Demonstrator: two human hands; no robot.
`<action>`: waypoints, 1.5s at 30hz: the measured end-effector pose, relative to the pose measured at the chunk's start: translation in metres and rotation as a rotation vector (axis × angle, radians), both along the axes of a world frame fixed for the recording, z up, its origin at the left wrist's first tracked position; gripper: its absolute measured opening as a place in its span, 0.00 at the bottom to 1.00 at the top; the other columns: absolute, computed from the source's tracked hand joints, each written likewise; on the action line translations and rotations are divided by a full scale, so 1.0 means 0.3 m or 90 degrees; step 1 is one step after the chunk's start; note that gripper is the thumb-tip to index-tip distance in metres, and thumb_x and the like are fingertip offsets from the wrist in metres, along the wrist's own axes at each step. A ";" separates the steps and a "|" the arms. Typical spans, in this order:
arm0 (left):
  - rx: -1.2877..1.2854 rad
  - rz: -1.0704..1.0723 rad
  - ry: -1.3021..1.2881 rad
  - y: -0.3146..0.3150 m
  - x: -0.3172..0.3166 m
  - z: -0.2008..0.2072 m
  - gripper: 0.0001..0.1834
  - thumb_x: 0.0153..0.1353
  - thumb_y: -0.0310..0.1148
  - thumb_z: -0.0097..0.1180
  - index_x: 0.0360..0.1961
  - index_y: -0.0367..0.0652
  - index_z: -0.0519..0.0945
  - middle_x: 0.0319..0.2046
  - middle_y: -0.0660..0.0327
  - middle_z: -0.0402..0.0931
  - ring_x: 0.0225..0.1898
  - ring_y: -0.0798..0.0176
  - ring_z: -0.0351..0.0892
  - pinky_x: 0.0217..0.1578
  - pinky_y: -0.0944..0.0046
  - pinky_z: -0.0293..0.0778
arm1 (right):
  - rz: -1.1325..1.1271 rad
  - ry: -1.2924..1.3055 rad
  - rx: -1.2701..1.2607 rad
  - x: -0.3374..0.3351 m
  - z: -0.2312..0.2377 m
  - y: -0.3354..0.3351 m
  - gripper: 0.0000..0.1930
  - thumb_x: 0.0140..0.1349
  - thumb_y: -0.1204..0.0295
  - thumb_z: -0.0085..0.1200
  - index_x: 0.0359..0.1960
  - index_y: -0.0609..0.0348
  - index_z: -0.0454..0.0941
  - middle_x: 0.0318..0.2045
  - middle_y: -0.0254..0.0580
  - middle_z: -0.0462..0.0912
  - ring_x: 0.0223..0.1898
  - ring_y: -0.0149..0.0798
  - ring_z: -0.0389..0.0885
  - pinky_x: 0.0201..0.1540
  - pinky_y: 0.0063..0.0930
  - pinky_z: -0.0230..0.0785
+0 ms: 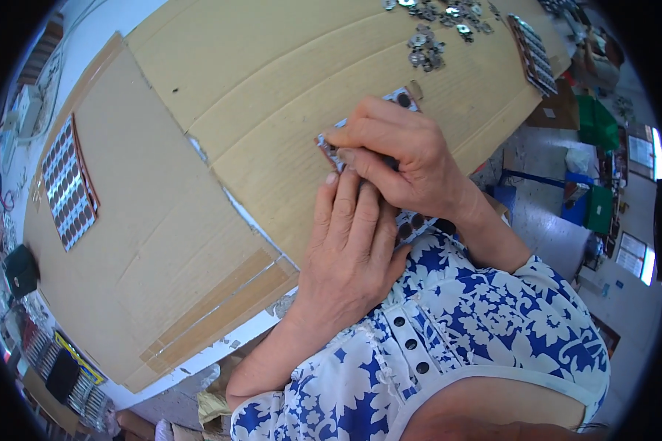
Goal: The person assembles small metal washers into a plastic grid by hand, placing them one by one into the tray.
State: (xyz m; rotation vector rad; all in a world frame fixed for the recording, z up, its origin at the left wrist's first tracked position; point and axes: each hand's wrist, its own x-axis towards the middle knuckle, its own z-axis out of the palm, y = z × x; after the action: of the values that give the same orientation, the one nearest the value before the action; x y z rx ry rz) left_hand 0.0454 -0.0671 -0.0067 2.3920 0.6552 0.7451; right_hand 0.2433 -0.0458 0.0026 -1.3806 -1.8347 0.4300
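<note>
A panel with rows of dark round spots on a silvery face (413, 223) lies on the cardboard-covered table, close against my body. My left hand (349, 246) rests on it with fingers stretched out and side by side, pressing its near part. Above those fingertips my right hand (408, 151) is closed in a pinch at the panel's left corner. Thumb and forefinger meet over a small spot there; whatever is between them is too small to make out. Both hands cover most of the panel's middle.
Loose small metal pieces (425, 50) lie in heaps at the far side. A stack of similar panels (70, 184) sits at the left, another stack (531, 55) at the far right edge. Brown cardboard (221, 220) covers the table. Green bins (599, 209) stand beyond the right edge.
</note>
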 end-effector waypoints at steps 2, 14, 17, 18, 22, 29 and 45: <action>0.002 -0.005 0.002 0.002 -0.004 0.006 0.34 0.56 0.39 0.76 0.59 0.24 0.86 0.69 0.31 0.76 0.77 0.26 0.72 0.77 0.24 0.66 | 0.005 0.010 0.001 -0.003 0.006 0.002 0.12 0.65 0.86 0.65 0.49 0.67 0.90 0.35 0.44 0.85 0.35 0.45 0.87 0.37 0.37 0.78; 0.006 -0.012 0.009 0.013 0.003 0.020 0.37 0.57 0.39 0.76 0.63 0.23 0.84 0.68 0.32 0.77 0.78 0.28 0.72 0.78 0.26 0.64 | -0.066 0.017 -0.007 0.020 0.036 -0.019 0.10 0.70 0.81 0.65 0.51 0.63 0.90 0.36 0.44 0.88 0.34 0.41 0.89 0.36 0.34 0.79; 0.007 -0.002 0.025 0.011 0.002 0.033 0.39 0.59 0.42 0.75 0.67 0.26 0.83 0.68 0.35 0.78 0.78 0.31 0.73 0.79 0.28 0.65 | -0.185 0.115 -0.040 0.128 0.048 -0.050 0.09 0.74 0.80 0.64 0.53 0.63 0.90 0.39 0.43 0.91 0.33 0.37 0.88 0.38 0.32 0.80; 0.011 0.002 0.032 0.008 -0.002 0.038 0.39 0.59 0.42 0.76 0.67 0.27 0.83 0.68 0.36 0.78 0.78 0.31 0.73 0.79 0.29 0.65 | -0.243 0.064 -0.024 0.190 0.051 -0.042 0.08 0.74 0.79 0.65 0.52 0.64 0.90 0.38 0.42 0.91 0.33 0.36 0.89 0.38 0.32 0.80; 0.019 0.006 0.032 0.014 -0.003 0.021 0.40 0.56 0.43 0.79 0.68 0.32 0.84 0.68 0.40 0.80 0.76 0.33 0.76 0.77 0.30 0.67 | -0.296 -0.041 -0.044 0.232 0.039 -0.034 0.06 0.72 0.78 0.67 0.47 0.64 0.90 0.36 0.41 0.90 0.33 0.36 0.90 0.39 0.31 0.81; 0.017 0.000 0.035 0.017 -0.007 0.027 0.38 0.61 0.43 0.77 0.67 0.28 0.84 0.68 0.38 0.79 0.76 0.34 0.75 0.77 0.30 0.66 | -0.251 0.083 -0.146 0.229 0.033 -0.024 0.06 0.70 0.79 0.69 0.46 0.65 0.88 0.36 0.39 0.90 0.34 0.30 0.90 0.39 0.26 0.82; 0.024 0.006 0.004 0.017 -0.008 0.005 0.39 0.56 0.43 0.76 0.64 0.26 0.85 0.68 0.37 0.79 0.76 0.34 0.75 0.77 0.30 0.66 | -0.119 0.108 -0.154 0.013 0.039 -0.003 0.12 0.70 0.83 0.63 0.53 0.63 0.89 0.29 0.39 0.87 0.28 0.27 0.84 0.32 0.27 0.76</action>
State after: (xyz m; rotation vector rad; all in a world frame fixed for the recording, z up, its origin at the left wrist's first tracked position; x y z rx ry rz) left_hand 0.0429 -0.0621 -0.0053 2.4285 0.6604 0.7607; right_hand 0.2471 -0.0466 0.0144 -1.6098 -1.5389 0.6658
